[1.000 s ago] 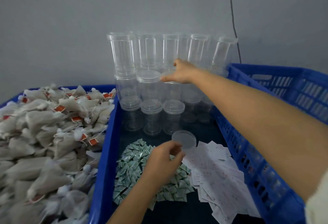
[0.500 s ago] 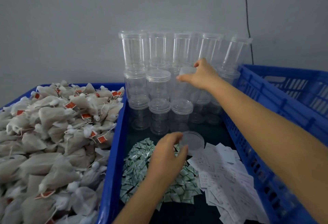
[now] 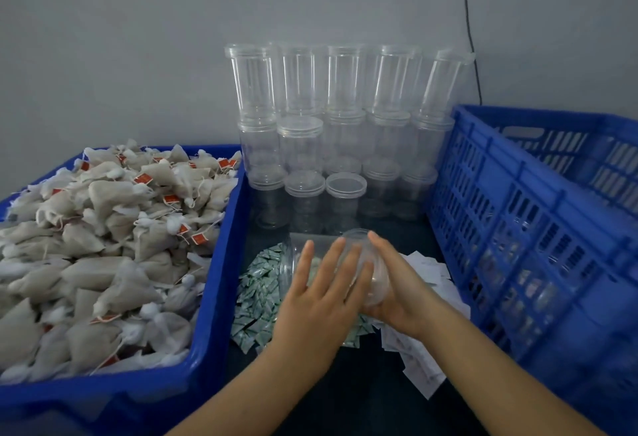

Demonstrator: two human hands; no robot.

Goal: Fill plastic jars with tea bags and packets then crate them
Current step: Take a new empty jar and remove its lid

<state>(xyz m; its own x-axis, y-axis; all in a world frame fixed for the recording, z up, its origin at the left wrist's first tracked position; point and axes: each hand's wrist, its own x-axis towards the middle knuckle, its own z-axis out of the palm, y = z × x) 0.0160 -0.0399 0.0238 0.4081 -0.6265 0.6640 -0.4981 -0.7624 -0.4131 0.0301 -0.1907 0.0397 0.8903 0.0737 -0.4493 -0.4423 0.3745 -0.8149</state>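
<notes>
jar: the clear plastic jar [image 3: 331,263] I pulled off the stack half a second ago is now down in front of me, lying on its side in the air above the green packets [image 3: 259,283], its mouth toward my right, no lid on it

right hand: my right hand [image 3: 390,283] has come back from the far stack and now cups the mouth end of the jar, fingers curled round the rim from below and behind

left hand: my left hand [image 3: 321,294] has left the loose lid it was fingering a moment ago; fingers now straight and spread, laid flat against the body of the jar, steadying it and not gripping it

stack: the empty jars [image 3: 324,131] stand lidded in tiers against the wall, one fewer than before by my count of the reach, though I cannot tell the gap from here

tea bags: the heap of tea bags [image 3: 114,228] fills the blue tray [image 3: 214,297] on my left, untouched by either hand

paper slips: white slips [image 3: 424,342] lie on the dark surface just right of the packets, partly under my right wrist

crate: the blue crate [image 3: 518,214] on my right seems to hold filled jars behind its slats, blurred

meaning: fetching is done and this jar looks open and empty, so I judge filling comes next, one hand going to the tea bags while the other holds the jar
</notes>
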